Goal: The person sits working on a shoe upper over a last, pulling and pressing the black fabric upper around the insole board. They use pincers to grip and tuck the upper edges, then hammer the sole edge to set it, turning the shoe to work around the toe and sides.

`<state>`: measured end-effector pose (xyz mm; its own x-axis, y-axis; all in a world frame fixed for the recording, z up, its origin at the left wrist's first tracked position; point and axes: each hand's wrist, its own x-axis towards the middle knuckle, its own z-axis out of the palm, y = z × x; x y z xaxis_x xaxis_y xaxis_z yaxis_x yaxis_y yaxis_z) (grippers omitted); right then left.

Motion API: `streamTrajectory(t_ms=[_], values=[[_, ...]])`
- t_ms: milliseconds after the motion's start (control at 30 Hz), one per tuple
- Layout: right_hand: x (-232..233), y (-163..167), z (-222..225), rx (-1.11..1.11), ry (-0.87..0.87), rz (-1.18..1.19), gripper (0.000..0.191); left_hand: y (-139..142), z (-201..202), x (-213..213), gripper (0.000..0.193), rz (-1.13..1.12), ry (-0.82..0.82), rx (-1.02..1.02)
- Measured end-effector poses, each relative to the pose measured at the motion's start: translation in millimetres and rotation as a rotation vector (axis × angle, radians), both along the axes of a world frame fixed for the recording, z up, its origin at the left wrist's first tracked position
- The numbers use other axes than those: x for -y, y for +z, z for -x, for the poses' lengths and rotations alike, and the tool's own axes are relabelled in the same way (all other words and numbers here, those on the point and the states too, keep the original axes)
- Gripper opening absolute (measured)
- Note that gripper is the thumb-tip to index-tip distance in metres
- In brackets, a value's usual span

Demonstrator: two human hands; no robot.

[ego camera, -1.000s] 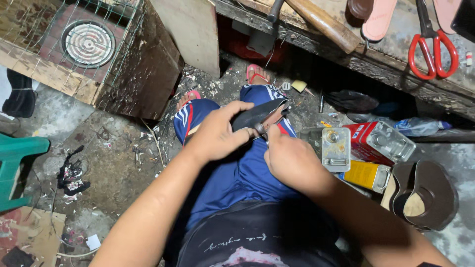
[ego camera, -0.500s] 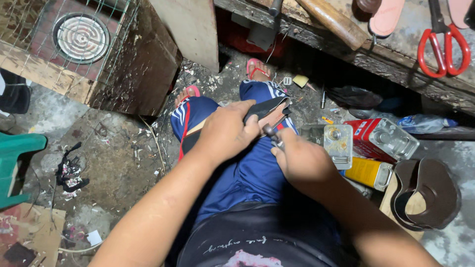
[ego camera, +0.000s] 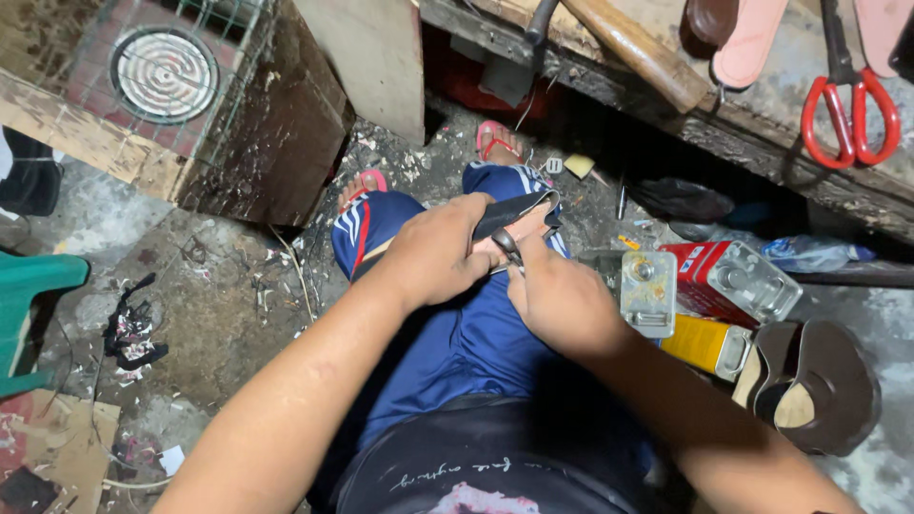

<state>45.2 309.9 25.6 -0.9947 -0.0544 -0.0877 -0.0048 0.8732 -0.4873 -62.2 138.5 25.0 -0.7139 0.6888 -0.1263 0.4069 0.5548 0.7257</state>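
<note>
Near: person seated, blue shorts, both forearms reaching forward over the lap. Left hand (ego camera: 440, 255) closed around a dark sole piece (ego camera: 514, 211), pinning it over the knees. Right hand (ego camera: 557, 297) closed on a small metal tool (ego camera: 507, 245), looks like small scissors or nippers, tip touching the near edge of the sole piece; exact tool type hard to tell.

Step judged: trimming or cutting along the piece's edge, mid-way, hands tight together. Next move likely calls for a firm left grip and small feed of the edge into the blades, keeping fingers out of the cut line.

Sole piece long axis runs left-near to right-far, far end pointing toward the right, roughly flat, slightly tilted up at the far tip.

Just right of the lap on the floor: metal cans (ego camera: 709, 290), red and yellow, and a dark shoe sole (ego camera: 819, 381). Far: sandalled feet (ego camera: 495, 143), wooden bench edge with red-handled scissors (ego camera: 847, 105) and a hammer handle (ego camera: 633, 48). Far left: wire-mesh crate (ego camera: 190, 105).
</note>
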Motion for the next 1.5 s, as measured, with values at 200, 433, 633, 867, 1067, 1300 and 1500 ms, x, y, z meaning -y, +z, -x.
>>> streamTrajectory(t_ms=[200, 433, 633, 867, 1067, 1300, 1500], values=[[1, 19, -4, -0.002, -0.067, 0.093, 0.032, 3, -3, 0, 0.042, -0.031, -0.017, -0.044], [-24, 0, -24, -0.101, -0.283, 0.369, 0.04, 10, 2, -28, 0.047, 0.163, -0.095, -0.04], [-24, 9, -30, -0.15, -0.611, 1.031, 0.038, 47, 10, -33, 0.052, -0.103, -0.023, 0.0], [-17, 65, -14, -0.409, -0.358, 0.935, 0.038, 100, -24, -12, 0.052, -0.828, 0.09, 0.09], [-8, 67, -15, -0.316, -0.33, 0.811, 0.029, 98, -48, 17, 0.056, -0.909, 0.261, 0.35], [-9, 91, -30, -0.222, -0.358, 0.753, 0.034, 84, -61, 29, 0.039, -1.055, 0.265, 0.573], [-17, 94, -63, 0.488, -0.265, 1.206, 0.05, 78, -58, 35, 0.04, -1.046, 0.14, 0.4]])
